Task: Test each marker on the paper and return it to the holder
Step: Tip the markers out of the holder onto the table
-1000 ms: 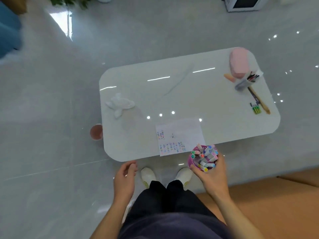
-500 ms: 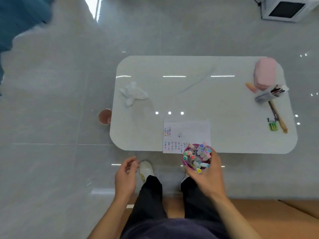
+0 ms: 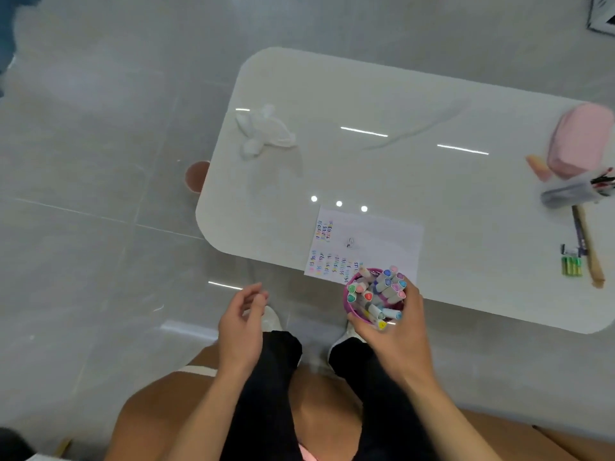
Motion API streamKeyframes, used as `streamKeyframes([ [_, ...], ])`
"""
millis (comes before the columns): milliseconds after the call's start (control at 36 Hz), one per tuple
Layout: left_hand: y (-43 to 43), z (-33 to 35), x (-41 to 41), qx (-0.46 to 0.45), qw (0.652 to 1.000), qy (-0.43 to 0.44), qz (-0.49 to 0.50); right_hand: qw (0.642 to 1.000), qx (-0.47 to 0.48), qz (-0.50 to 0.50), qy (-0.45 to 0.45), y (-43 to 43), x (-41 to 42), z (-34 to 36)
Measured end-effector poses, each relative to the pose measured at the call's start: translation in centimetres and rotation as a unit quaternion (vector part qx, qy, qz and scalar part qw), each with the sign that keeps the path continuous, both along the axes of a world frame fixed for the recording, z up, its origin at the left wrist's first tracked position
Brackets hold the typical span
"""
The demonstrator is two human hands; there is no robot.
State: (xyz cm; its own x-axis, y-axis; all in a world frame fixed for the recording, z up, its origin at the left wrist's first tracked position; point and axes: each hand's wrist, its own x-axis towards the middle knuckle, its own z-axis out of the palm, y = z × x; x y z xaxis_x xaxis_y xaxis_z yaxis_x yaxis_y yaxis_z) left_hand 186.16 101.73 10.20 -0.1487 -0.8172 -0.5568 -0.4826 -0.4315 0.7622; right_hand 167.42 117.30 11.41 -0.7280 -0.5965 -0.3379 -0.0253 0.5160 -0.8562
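My right hand (image 3: 401, 331) grips a pink holder (image 3: 352, 309) packed with several capped markers (image 3: 379, 291), held above the near edge of the white table (image 3: 432, 181). Just beyond the holder lies a sheet of paper (image 3: 382, 239) with rows of small coloured test marks along its left and near side. My left hand (image 3: 241, 322) hangs in the air to the left of the holder, off the table, fingers loosely curled and holding nothing.
A crumpled white tissue (image 3: 263, 131) lies at the table's far left. At the right are a pink pouch (image 3: 580, 141), a clear cup of pens (image 3: 572, 191), a wooden brush (image 3: 589, 247) and green items (image 3: 570, 265). A brown cup (image 3: 196, 176) stands on the floor.
The view has swung and drawn closer to the table. The holder stays in my right hand near the paper's near edge; my left hand has lifted slightly.
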Motion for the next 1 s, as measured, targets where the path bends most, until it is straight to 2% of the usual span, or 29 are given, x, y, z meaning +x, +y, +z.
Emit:
streamKeyframes([
  [306,-1.9,-14.6,-1.1,-0.035,0.999,0.033,0.009,0.999,-0.037,0.009,0.004,-3.6,1.6,-14.7],
  [500,-0.3,-22.5,-2.2,-0.040,0.998,0.038,-0.005,0.998,-0.055,0.020,0.009,-2.5,3.6,-22.3],
  [722,0.6,-26.8,-2.0,-0.092,0.991,0.096,-0.014,0.990,-0.131,-0.016,0.039,-2.2,4.9,-25.9],
  [889,1.4,-29.0,-1.2,-0.129,0.983,0.130,-0.006,0.981,-0.153,-0.019,0.115,-3.2,5.2,-26.6],
  [1000,2.0,-28.9,-0.5,-0.133,0.980,0.147,-0.012,0.980,-0.166,-0.020,0.106,-4.2,5.9,-26.5],
])
